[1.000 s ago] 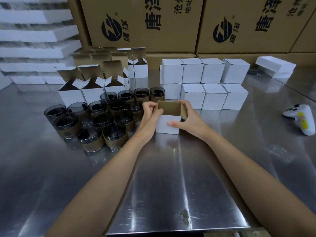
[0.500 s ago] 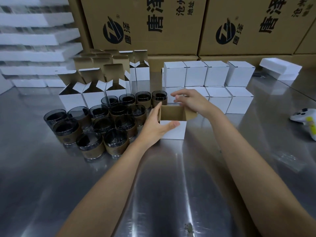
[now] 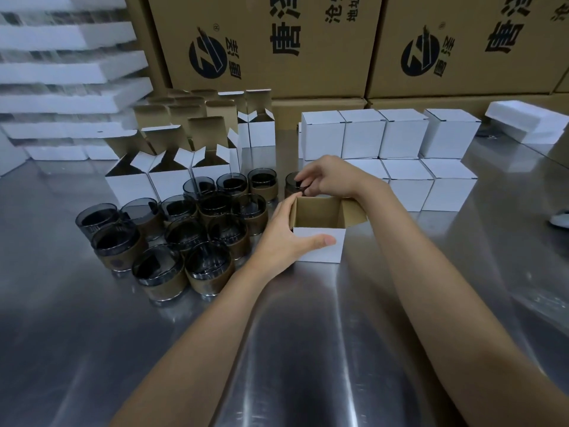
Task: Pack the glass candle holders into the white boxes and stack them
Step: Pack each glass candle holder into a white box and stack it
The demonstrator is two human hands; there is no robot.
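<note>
The small white cardboard box (image 3: pixel 318 246) with a brown inside stands upright on the brushed steel table (image 3: pixel 308 349). Its mouth faces up and one brown flap is folded out to the right. The left hand (image 3: pixel 281 238) grips it from the left, thumb laid across the white front face and fingers hooked over the left wall. Just behind the box, a round smoked-glass candle holder (image 3: pixel 292 184) with a brown band stands with its axis vertical and its opening up. It is at the right end of the cluster of like holders (image 3: pixel 184 241). The right hand (image 3: pixel 331 177) reaches over the box's far edge, wrist bent leftward, its curled fingers pinching that holder's rim. Whether the glass rests on the table cannot be told. Open-flapped white boxes (image 3: pixel 172 177) stand behind the cluster, and closed white boxes (image 3: pixel 400 137) sit in two tiers to the right.
</note>
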